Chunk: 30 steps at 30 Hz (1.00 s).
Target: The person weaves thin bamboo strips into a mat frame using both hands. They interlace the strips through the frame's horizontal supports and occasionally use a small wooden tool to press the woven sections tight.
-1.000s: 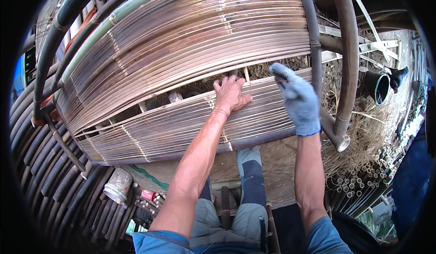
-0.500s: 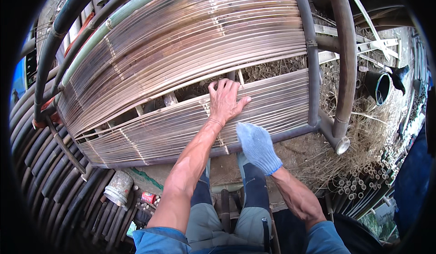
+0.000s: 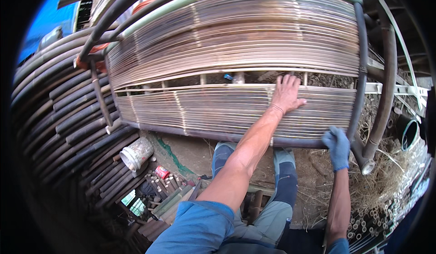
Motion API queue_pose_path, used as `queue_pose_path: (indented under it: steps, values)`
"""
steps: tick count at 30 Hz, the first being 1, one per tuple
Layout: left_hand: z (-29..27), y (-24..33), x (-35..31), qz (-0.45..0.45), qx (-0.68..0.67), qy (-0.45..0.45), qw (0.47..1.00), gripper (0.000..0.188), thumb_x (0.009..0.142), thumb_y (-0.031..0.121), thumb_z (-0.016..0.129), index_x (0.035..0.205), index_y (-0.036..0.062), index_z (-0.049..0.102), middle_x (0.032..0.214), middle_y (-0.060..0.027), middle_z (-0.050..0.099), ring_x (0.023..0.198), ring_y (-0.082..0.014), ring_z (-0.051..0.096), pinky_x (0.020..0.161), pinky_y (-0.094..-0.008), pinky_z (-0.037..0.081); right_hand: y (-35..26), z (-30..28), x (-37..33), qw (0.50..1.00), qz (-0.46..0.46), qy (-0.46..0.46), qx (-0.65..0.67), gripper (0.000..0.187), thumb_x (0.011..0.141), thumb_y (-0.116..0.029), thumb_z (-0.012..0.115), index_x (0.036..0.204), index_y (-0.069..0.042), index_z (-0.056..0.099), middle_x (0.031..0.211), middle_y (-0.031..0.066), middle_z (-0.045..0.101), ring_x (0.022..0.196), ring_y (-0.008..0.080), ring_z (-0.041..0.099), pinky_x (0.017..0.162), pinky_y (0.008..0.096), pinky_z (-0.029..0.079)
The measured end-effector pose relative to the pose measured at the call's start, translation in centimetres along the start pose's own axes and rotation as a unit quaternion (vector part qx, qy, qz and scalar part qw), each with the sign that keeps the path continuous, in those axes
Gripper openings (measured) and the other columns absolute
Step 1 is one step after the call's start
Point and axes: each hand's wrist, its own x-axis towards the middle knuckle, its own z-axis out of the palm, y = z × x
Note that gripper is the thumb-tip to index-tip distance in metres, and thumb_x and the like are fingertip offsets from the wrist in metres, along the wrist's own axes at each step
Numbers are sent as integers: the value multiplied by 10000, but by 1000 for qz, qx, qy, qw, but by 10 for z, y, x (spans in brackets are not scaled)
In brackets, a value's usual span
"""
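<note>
A wide panel of thin bamboo slats (image 3: 218, 108), tied in a dark metal pipe frame (image 3: 361, 63), stands in front of me. A gap runs along its middle. My bare left hand (image 3: 286, 95) lies flat on the lower band of slats just under that gap, fingers spread. My right hand (image 3: 337, 147), in a blue glove, curls around the frame's lower bar (image 3: 299, 141) near the right corner post. My knees in grey-blue trousers (image 3: 281, 181) show below the panel.
Dark poles (image 3: 59, 117) are stacked along the left. On the ground sit a white bucket (image 3: 136, 153), a red can (image 3: 162, 172) and short cut bamboo pieces (image 3: 170, 197). Dry straw (image 3: 390, 181), a black pipe end (image 3: 406, 131) and bundled thin canes (image 3: 377, 226) lie right.
My gloved right hand dropped from the gap at the panel's middle, swung low, and now grips the lower bar at the right corner. My left hand stayed on the slats.
</note>
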Motion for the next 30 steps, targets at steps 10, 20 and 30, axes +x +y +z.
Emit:
queue_pose_path:
  steps: [10,20,30]
  values:
    - [-87,-203,-205,-62,-41,174,982,336,869,104,665,1192,20,624,1245,-173,572,1185,-351,539,1041,-474,435,191,160,-124,738,-209,168,-620,369,801,-245,727,1075,0,689,1038,194,687,1027,383,635,899,460,493]
    - [-160,-276,-253,291,87,-161,939,715,759,-7,640,1450,69,471,1531,-131,442,1465,-328,348,1229,-461,267,334,412,-102,804,-223,70,-546,181,915,-226,605,846,-58,600,907,218,611,827,425,623,751,534,478]
    - [-169,-343,-182,-25,-185,173,967,312,836,-57,503,1075,4,693,956,-204,644,907,-359,643,832,-427,543,73,378,-144,859,-166,227,-427,216,926,-253,709,949,-41,741,834,101,702,744,138,674,659,305,543]
